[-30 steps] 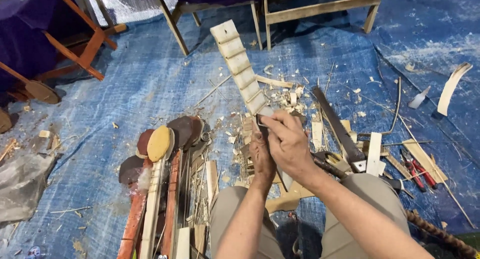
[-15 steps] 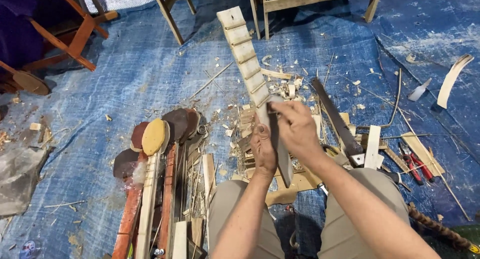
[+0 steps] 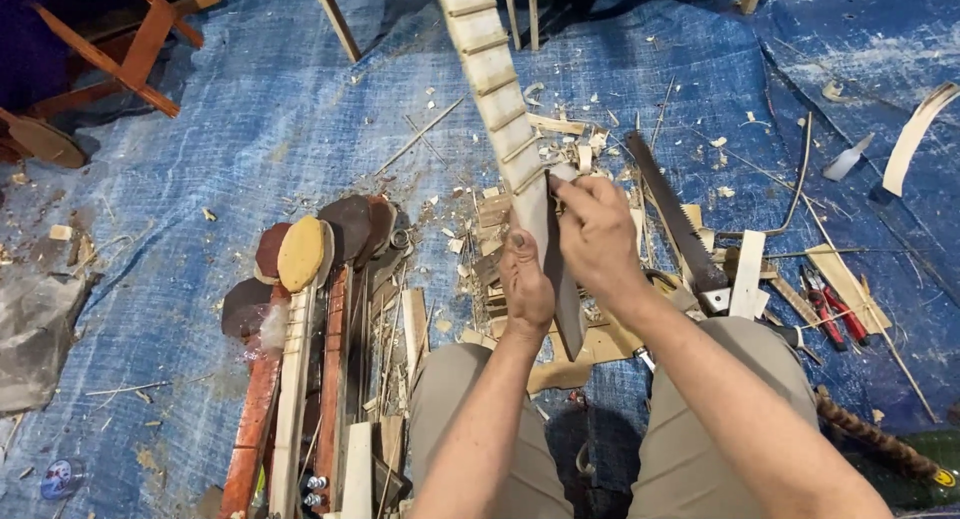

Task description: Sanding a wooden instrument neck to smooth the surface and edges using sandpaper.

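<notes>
Your two hands work a long pale wooden neck.

Your left hand (image 3: 525, 284) grips the wooden neck (image 3: 510, 129), which runs away from you between both hands; your right hand (image 3: 598, 234) pinches a small tool against its edge. Just right lies a saw (image 3: 672, 211); left, unfinished instrument necks (image 3: 300, 319).

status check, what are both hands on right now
Left hand grips the notched wooden neck from below. Right hand presses a small tool on its edge. Saw lies beside, apart. Wood chips around, nothing blocking.
</notes>
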